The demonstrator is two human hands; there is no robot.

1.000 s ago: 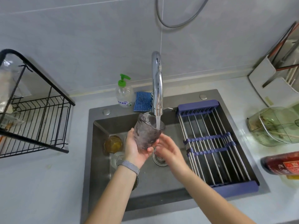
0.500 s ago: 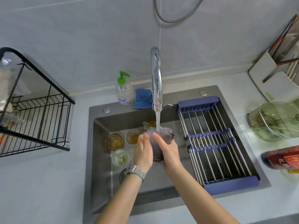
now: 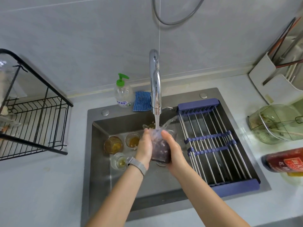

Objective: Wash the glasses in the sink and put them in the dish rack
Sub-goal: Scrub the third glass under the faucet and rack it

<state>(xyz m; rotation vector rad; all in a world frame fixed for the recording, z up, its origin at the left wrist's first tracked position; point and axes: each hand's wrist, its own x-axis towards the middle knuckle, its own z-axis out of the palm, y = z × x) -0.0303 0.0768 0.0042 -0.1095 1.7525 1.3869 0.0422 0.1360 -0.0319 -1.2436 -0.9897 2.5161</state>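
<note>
A dark purple textured glass [image 3: 160, 147] sits between my two hands over the sink [image 3: 98, 161], under the running tap [image 3: 155, 82]. Water pours into it and splashes off its rim to the right. My left hand [image 3: 145, 145] grips its left side; my right hand [image 3: 173, 149] grips its right side. Several dirty glasses stand in the sink's left part: an amber glass [image 3: 113, 145], a smaller glass [image 3: 133, 140], a clear glass [image 3: 119, 161], and one more partly hidden behind the held glass. A black wire dish rack [image 3: 32, 125] stands on the counter at left.
A blue roll-up drying rack [image 3: 211, 143] covers the sink's right half. A soap bottle [image 3: 123, 92] and blue sponge [image 3: 142, 101] sit behind the sink. A green lidded container [image 3: 277, 123] and a red bottle [image 3: 285, 159] are on the right counter.
The glass came down from near the spout to lower in the sink. My right hand, open beside it a second ago, now grips its right side. Water now splashes off the rim.
</note>
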